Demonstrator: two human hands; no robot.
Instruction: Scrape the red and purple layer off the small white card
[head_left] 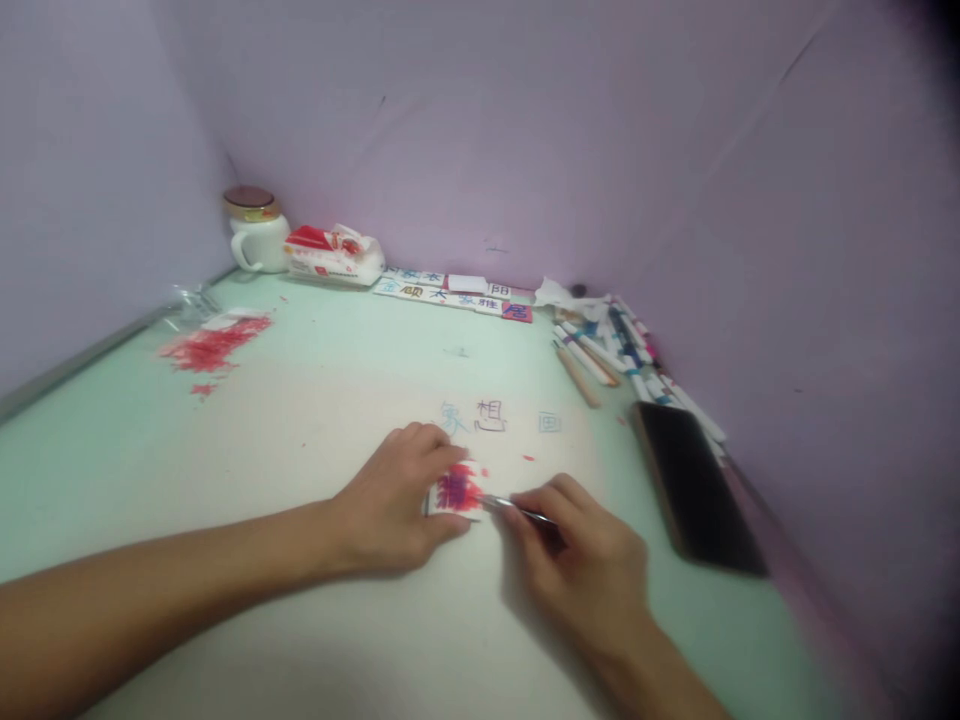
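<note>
In the head view, two hands are at work, apart from each other. The left hand (pixel 397 490) pinches one small block (pixel 454 489) between thumb and fingers, on the table (pixel 300 640) at the near middle; its red-and-purple face points up, and it looks roughly square. The right hand (pixel 589 560) grips one metal tool (pixel 495 501), its tip pointing left at the block, long axis running near right to far left. One phone (pixel 697 490) lies right; one mug (pixel 264 245) stands far left.
</note>
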